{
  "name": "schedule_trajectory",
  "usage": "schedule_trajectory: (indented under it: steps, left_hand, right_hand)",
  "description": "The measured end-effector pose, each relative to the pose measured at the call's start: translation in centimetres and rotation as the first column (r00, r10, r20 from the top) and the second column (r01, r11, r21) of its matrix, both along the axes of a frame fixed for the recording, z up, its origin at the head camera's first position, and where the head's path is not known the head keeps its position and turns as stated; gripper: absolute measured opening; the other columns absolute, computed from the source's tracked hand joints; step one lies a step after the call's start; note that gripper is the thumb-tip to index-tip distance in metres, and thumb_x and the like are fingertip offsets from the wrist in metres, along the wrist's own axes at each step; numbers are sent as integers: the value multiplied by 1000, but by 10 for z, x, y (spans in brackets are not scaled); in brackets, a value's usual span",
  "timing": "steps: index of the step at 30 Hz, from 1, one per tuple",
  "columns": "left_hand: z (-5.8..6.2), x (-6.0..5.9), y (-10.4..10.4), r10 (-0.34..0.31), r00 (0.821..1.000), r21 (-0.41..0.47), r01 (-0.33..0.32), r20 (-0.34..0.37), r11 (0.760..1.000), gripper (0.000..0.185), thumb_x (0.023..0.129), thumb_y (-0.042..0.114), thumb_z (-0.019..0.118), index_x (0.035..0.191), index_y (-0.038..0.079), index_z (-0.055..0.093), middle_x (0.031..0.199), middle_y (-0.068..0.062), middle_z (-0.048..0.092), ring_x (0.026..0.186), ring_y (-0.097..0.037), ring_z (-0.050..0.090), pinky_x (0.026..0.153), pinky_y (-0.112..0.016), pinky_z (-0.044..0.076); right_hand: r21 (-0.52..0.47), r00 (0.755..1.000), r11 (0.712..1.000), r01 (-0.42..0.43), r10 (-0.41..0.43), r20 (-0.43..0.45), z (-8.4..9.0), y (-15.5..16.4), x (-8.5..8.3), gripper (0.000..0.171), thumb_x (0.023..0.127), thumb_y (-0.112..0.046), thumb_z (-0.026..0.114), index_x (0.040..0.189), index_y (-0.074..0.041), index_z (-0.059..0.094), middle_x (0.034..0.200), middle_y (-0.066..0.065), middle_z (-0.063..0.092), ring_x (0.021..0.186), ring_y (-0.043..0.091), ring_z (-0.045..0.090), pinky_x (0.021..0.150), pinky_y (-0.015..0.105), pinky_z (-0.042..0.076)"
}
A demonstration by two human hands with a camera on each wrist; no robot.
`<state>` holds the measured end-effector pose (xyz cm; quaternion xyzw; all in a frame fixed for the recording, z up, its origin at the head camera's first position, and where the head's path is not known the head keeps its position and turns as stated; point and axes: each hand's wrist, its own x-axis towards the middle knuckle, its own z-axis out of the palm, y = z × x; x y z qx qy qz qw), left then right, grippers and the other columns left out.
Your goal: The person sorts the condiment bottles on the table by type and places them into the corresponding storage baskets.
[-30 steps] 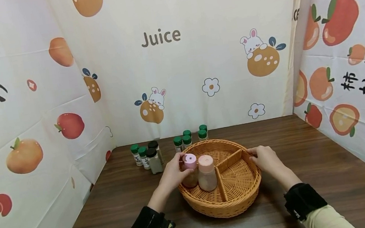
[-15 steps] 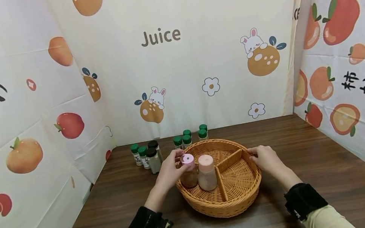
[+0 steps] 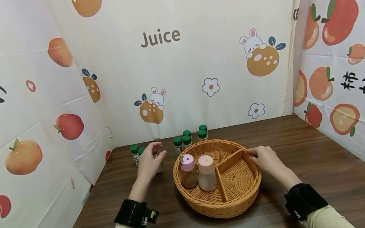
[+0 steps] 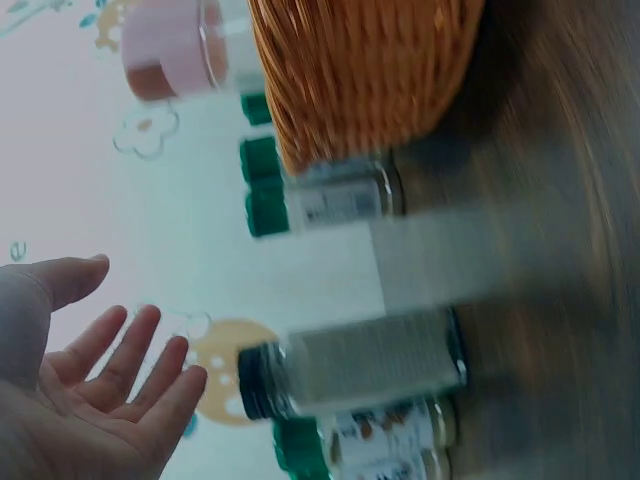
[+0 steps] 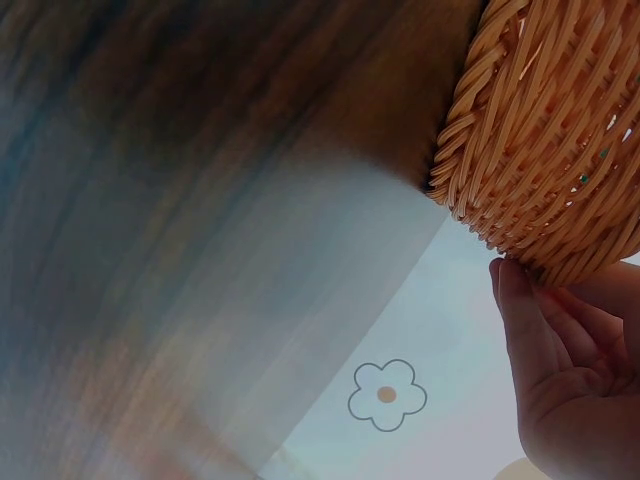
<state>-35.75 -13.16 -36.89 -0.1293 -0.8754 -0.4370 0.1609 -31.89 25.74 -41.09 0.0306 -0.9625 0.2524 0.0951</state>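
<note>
Head view: wicker basket (image 3: 240, 194) mid-table, two pink-capped jars (image 3: 198, 171) in left compartment, right hand (image 3: 267, 158) gripping rim. Left wrist: left hand (image 4: 75, 400) spread, empty, beside black-capped jar (image 4: 350, 365). Right wrist: fingers (image 5: 535, 330) curled on weave

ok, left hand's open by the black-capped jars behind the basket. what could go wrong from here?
1. The left hand reaches with spread fingers into a tight cluster: the black-capped jar stands close against green-capped jars, so a neighbour could get knocked over.
2. The right hand holds only the rim of the wicker basket; a pull might tip the two pink-capped bottles standing upright in one compartment.
</note>
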Motion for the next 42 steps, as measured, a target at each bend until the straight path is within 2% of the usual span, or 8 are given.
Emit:
schedule_trajectory:
  steps: [4,8,13,20,28,34,42]
  left_hand:
    - [-3,-9,-16,64,998,-11,-64,-8,998,36,97,19,65,128,1,59,129,-19,64,123,-35,60,102,-51,50]
    - [-10,-16,-28,119,993,-16,-120,-14,993,34,96,14,65,127,0,60,129,-20,64,124,-36,58,103,-52,48]
    - [-22,-20,-36,164,986,-36,-163,26,986,37,96,15,66,129,1,59,135,-23,56,127,-38,53,106,-54,45]
    - [-35,-25,-36,163,984,-27,-161,73,987,48,94,12,67,136,-2,49,142,-28,44,127,-44,53,102,-54,49]
    - [-39,-28,-32,180,979,-28,-178,91,984,57,94,12,68,141,-6,41,139,-30,46,126,-43,51,104,-54,45]
    - [-42,-30,-31,206,973,-21,-205,101,979,61,94,13,67,144,-7,37,143,-30,39,127,-44,48,106,-55,44]
    - [-42,-30,-28,226,968,-23,-225,107,974,53,94,15,67,139,-5,47,133,-28,40,118,-41,51,101,-53,46]
  right_hand:
    - [-3,1000,1000,3,-3,0,0,0,0,33,95,-4,62,127,3,65,107,24,71,57,15,47,49,26,37]
    - [-3,1000,1000,7,-7,3,0,0,0,33,95,-4,62,127,3,65,108,25,71,58,16,49,50,25,38]
    - [-14,1000,1000,9,-9,12,-1,0,0,33,96,-3,62,127,3,65,111,26,70,58,15,49,49,25,38]
    - [-22,1000,1000,15,-15,16,-1,-1,0,33,96,-3,62,128,3,65,113,26,70,58,15,49,49,26,39]
    - [-17,1000,1000,14,-14,13,0,-1,-1,34,95,-3,62,128,3,64,116,28,69,61,16,51,50,26,40]
    - [-17,1000,1000,13,-13,6,-1,-1,-2,33,95,-3,62,128,3,65,115,27,69,61,16,51,50,26,40]
    - [-9,1000,1000,9,-9,1,-1,-1,-2,32,96,-4,62,127,3,65,113,26,70,58,15,50,49,25,39]
